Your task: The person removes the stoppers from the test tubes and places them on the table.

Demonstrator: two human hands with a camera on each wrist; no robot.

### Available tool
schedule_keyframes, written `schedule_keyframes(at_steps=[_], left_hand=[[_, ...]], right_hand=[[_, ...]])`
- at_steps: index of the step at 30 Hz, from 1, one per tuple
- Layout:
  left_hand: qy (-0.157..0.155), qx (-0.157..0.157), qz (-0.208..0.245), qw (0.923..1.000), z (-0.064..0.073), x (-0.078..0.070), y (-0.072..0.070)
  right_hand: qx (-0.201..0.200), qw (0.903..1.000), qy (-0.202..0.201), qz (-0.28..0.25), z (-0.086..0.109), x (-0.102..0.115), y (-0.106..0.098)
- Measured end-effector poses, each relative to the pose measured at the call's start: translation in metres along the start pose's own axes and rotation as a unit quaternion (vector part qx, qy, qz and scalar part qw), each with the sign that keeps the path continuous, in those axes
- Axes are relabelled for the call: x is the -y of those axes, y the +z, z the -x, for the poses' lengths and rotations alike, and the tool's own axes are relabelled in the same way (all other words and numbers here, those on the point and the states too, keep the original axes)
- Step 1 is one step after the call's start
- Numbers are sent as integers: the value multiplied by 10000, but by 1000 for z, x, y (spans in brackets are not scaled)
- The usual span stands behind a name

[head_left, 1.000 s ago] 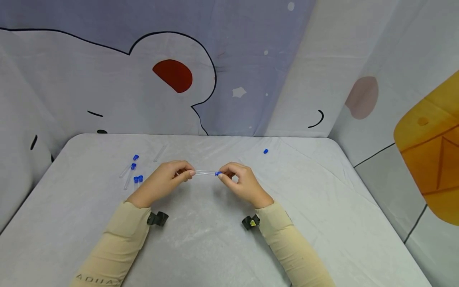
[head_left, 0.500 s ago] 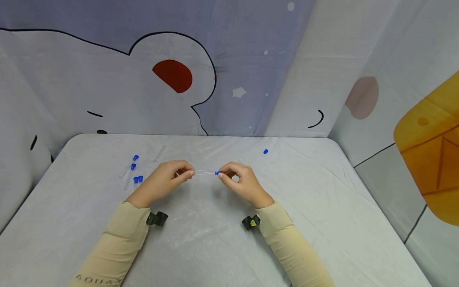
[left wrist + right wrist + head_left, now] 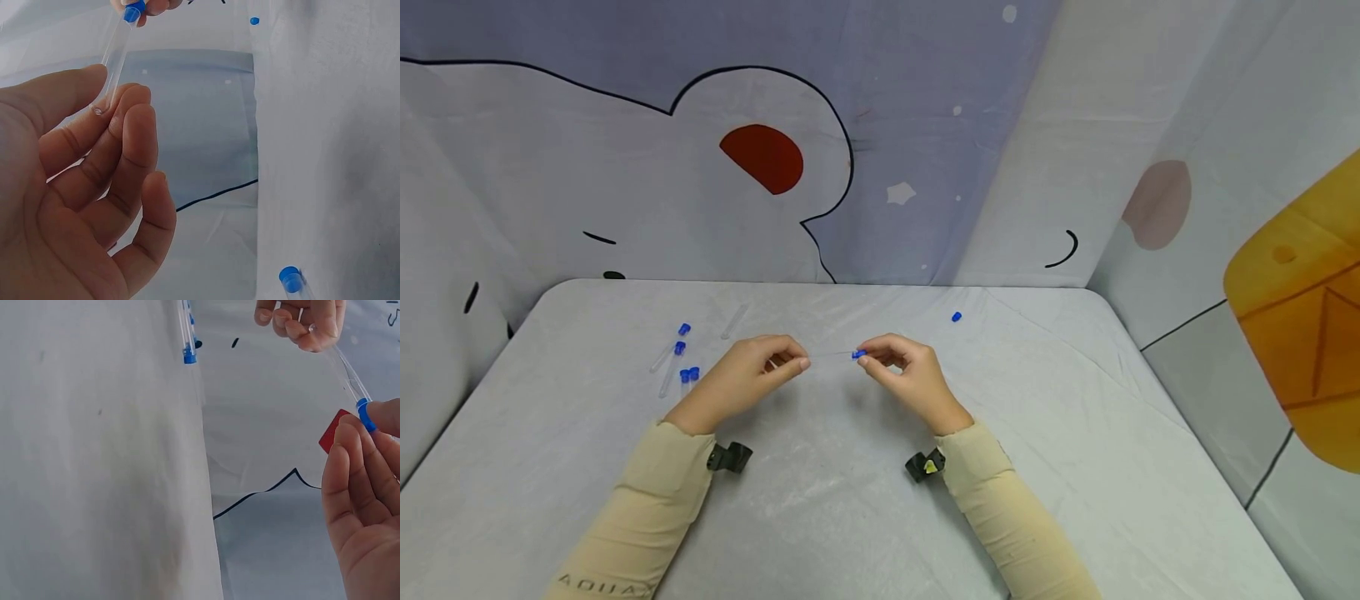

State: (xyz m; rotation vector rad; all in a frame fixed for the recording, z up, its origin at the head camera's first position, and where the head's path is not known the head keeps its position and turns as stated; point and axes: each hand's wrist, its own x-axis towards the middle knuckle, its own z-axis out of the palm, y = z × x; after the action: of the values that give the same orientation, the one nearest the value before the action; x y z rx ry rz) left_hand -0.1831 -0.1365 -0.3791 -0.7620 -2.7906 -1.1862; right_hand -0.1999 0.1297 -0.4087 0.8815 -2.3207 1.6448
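A clear test tube [image 3: 119, 59] spans the gap between my two hands above the table, lying roughly level in the head view. My left hand [image 3: 751, 371] pinches its rounded bottom end between thumb and index finger, the other fingers loosely curved. At the opposite end, my right hand [image 3: 910, 377] pinches the blue cap [image 3: 365, 414] with thumb and fingers. The cap sits at the mouth of the tube. To the left of my left hand lie several tubes with blue caps [image 3: 679, 348].
The table [image 3: 850, 500] wears a white cloth. An uncapped clear tube [image 3: 734, 321] lies behind my left hand. One loose blue cap [image 3: 956, 317] rests at the back right. A printed fabric backdrop [image 3: 925, 167] rises behind the table.
The right hand and the capped end have risen slightly, and the fingers on the cap have shifted. The left hand stays in place, still pinching the tube.
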Motion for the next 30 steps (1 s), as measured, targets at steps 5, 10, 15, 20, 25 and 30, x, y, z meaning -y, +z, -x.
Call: schedule_keyframes(at_steps=[5,10,15,20,25,30], left_hand=[[-60,32,134,9999,1,0,-1],[-134,55,243,9996,1,1,-1],[-152,66,269,9995,0,2,0],[-144,66,249,9996,0,2,0],[-196,95,359,9991,0,1,0],[-206,125,518,9984,0,1,0]], right_hand=[[76,9999,15,-106,0,0,0],[115,9997,49,-187,0,0,-1],[100,9996,86,-236,1,0,-1],[87,9994,95,-315,0,0,0],[98,9990,135,-420,-1,1,0],[118,9982,221,-552,1,2,0]])
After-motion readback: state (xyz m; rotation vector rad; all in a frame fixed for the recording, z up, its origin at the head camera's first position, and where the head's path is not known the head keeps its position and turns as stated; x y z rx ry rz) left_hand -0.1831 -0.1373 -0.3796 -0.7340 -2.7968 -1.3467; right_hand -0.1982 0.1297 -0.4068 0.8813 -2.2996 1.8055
